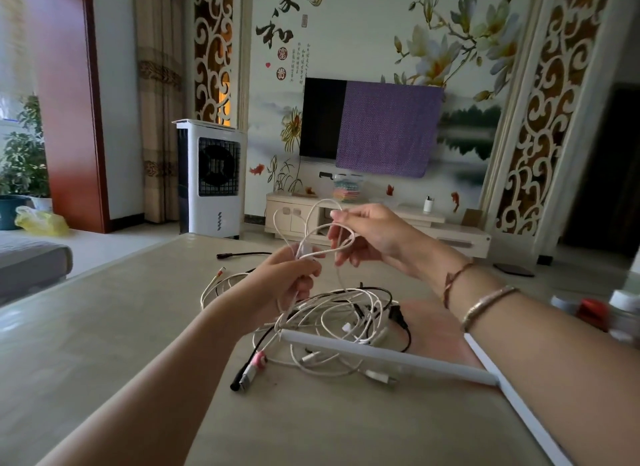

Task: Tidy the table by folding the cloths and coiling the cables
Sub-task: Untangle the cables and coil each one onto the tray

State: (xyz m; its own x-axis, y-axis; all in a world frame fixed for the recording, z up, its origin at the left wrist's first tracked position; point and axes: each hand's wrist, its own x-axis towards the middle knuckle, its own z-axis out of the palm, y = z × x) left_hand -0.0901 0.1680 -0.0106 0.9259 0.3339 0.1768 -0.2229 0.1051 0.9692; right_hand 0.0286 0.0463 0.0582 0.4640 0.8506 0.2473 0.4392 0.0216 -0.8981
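Loops of the white cable point(313, 223) hang between my hands above the middle of the table point(104, 327). My left hand point(291, 275) grips the gathered turns; my right hand point(363, 237) pinches the next loop. I should keep each turn the same size and draw slack gently, since its tail runs into the cable tangle point(332, 323) below.

Count: hands, cables, table items.
Two hands are seen, the left hand point(289, 278) and right hand point(372, 235), with one white cable point(313, 228) held between them. One tangled cable pile point(341, 321) is seen on one table point(104, 327); strand count cannot be told. Two bracelets point(485, 306) are counted.
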